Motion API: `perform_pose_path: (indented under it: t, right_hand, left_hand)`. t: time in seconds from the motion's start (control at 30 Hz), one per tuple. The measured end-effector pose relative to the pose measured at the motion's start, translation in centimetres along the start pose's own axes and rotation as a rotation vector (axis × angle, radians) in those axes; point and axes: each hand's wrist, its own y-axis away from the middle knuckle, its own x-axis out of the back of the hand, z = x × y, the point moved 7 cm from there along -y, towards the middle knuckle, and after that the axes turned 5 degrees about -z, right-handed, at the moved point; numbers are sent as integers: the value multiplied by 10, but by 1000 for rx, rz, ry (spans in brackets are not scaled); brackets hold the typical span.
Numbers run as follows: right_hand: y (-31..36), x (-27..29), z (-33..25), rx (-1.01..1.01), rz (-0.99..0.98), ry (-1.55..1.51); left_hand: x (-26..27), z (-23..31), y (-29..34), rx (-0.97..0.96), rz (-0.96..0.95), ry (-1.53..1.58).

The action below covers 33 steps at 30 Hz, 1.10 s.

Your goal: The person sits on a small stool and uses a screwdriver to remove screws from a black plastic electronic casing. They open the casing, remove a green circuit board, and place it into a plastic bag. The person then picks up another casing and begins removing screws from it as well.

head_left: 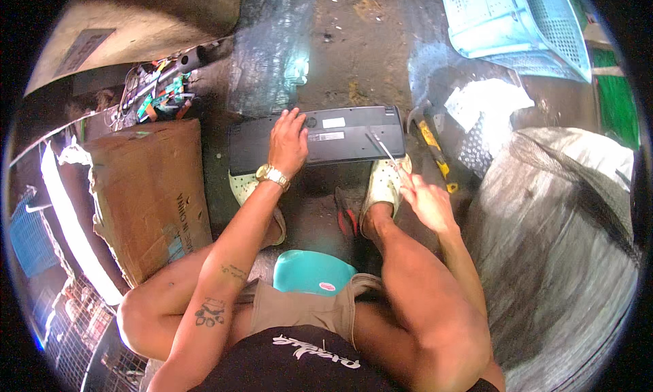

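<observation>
A long black keyboard [347, 154] lies with its labelled underside up across the floor, its near edge by my two shoes. My left hand [289, 143] rests flat on its left half with the fingers stretched out. In my right hand [428, 201] is a screwdriver [388, 147]. Its metal shaft points up and left over the right part of the keyboard; whether the tip touches the surface I cannot tell. Most of the screwdriver's handle is hidden in my closed fingers.
Right of the keyboard lies a hammer [432, 143] with a yellow and black handle. Red-handled pliers [345, 214] lie between my feet. A cardboard box [149, 188] stands left, a large woven sack [544, 269] right. A blue plastic crate [496, 24] and scrap parts [163, 96] sit farther off.
</observation>
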Motion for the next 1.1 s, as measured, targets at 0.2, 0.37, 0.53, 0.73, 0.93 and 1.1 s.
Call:
perform_pose_path:
  t: [0.2,0.37,0.53,0.73,0.93,1.1]
  right_hand:
    - [11,97,-85,473,315,-389]
    - [-31,121,-161,669,155,-319]
    - [-64,107,-200,701,69,-27]
    - [-63,106,-220,798,90,-4]
    - [-63,103,-233,750,51,134]
    - [-73,93,-244,706,-72,351]
  left_hand:
    - [75,-7,-20,-11,-33,257]
    - [65,46,-6,-207,-372,382]
    - [42,46,4,-48,-469,393]
    - [50,38,11,-42,-370,408]
    - [54,39,20,-23,-351,386]
    - [47,37,29,6,-314,374]
